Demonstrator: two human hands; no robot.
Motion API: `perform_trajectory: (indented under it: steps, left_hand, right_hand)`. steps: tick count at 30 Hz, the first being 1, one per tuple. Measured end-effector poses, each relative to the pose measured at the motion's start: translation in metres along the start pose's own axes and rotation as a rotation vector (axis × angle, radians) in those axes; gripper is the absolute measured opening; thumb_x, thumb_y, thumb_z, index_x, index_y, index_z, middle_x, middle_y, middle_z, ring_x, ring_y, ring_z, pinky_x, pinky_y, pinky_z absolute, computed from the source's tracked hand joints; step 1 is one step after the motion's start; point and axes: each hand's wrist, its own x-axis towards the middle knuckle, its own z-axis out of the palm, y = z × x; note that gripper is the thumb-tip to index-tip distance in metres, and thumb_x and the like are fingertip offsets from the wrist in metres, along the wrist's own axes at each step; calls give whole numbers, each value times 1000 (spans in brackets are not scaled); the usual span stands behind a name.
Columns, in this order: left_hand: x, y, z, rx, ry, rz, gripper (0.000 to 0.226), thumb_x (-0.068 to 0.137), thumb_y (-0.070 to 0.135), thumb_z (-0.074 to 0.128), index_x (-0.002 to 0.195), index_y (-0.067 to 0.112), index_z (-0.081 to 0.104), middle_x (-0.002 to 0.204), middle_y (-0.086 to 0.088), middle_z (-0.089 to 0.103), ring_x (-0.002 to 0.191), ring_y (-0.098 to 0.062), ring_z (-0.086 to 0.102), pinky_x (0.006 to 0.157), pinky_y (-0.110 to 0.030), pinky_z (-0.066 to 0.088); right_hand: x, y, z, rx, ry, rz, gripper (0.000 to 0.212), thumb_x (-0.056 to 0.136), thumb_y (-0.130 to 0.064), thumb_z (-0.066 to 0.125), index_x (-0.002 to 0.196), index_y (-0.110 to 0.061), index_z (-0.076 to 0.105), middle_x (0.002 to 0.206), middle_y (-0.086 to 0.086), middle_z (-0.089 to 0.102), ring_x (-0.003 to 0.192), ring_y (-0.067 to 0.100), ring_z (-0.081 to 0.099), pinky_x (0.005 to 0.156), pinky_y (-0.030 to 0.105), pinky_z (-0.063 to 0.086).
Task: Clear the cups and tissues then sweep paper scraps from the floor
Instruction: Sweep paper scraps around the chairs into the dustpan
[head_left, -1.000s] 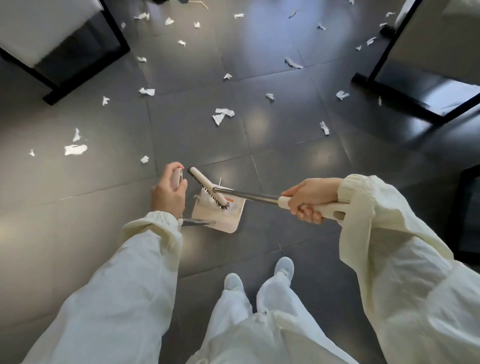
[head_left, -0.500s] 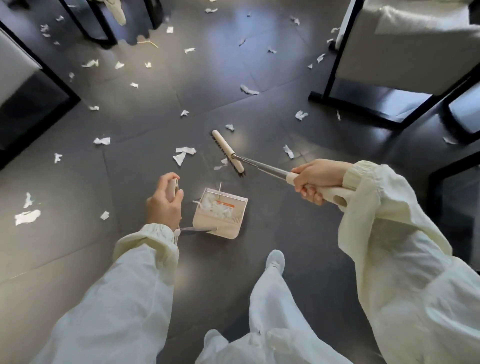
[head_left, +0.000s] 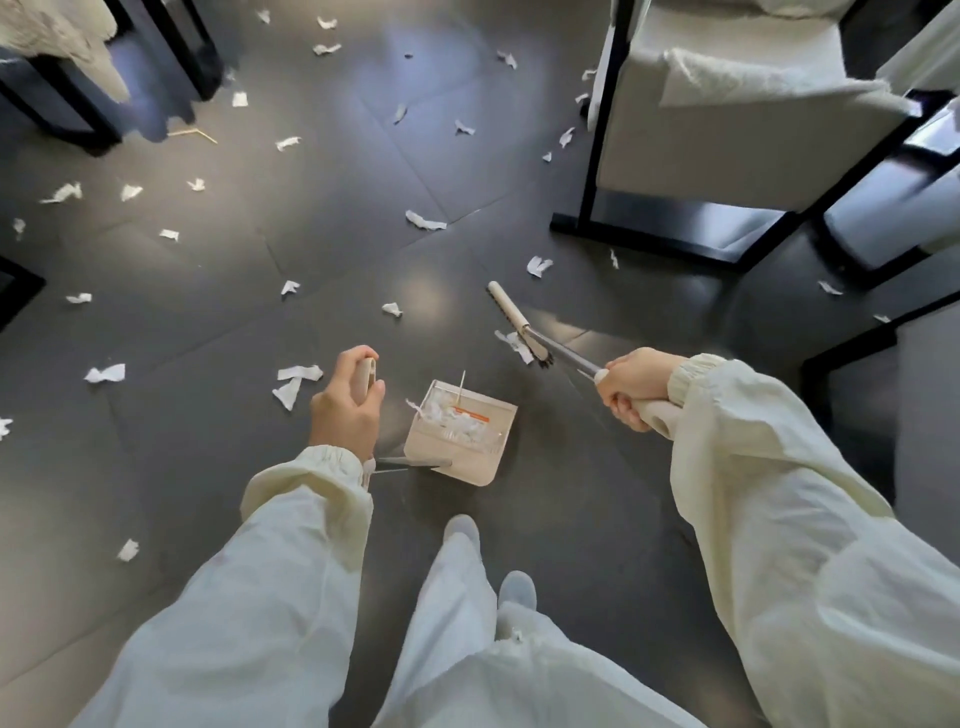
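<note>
Left hand (head_left: 345, 410) has its fingers (head_left: 349, 359) curled tight round the upright handle of the cream plastic dustpan (head_left: 480, 452), which sits in front of the feet with torn white paper scraps (head_left: 441, 421) already inside. Right hand (head_left: 631, 387) grips the cream handle of the metal-shafted broom (head_left: 566, 358). Versus half a second back, the brush head (head_left: 508, 307) has swung out right, away from the pan, next to a loose scrap (head_left: 511, 340) on the dark tiled floor (head_left: 208, 312).
</note>
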Motion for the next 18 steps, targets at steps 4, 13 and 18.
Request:
perform_trajectory:
  steps: [4,13,18]
  left_hand:
    - [38,25,22,14,-89,38,28,90,15,52,108,37,51,69,8,51,65,-32,53,69,-50,54]
    - [88,72,64,60,-170,71,31,90,17,52,104,45,48,76,9,53,69,-38,60,67,-51,55]
    - [108,91,84,83,-142,83,30,90,16,52,105,42,51,74,0,55,59,-33,55,62,-49,55]
  right_hand:
    - [27,-4,-22,2,45,38,10,81,-2,48,73,-9,48,58,7,46,49,18,41,50,26,34]
    - [68,-1,-40,-9,87,-11,33,82,-1,53,115,2,58,69,10,54,57,23,51,44,16,44]
    - [87,-3,-47,-65,48,-9,48,87,-2,43,134,-8,46,64,9,48,52,22,43,52,28,39]
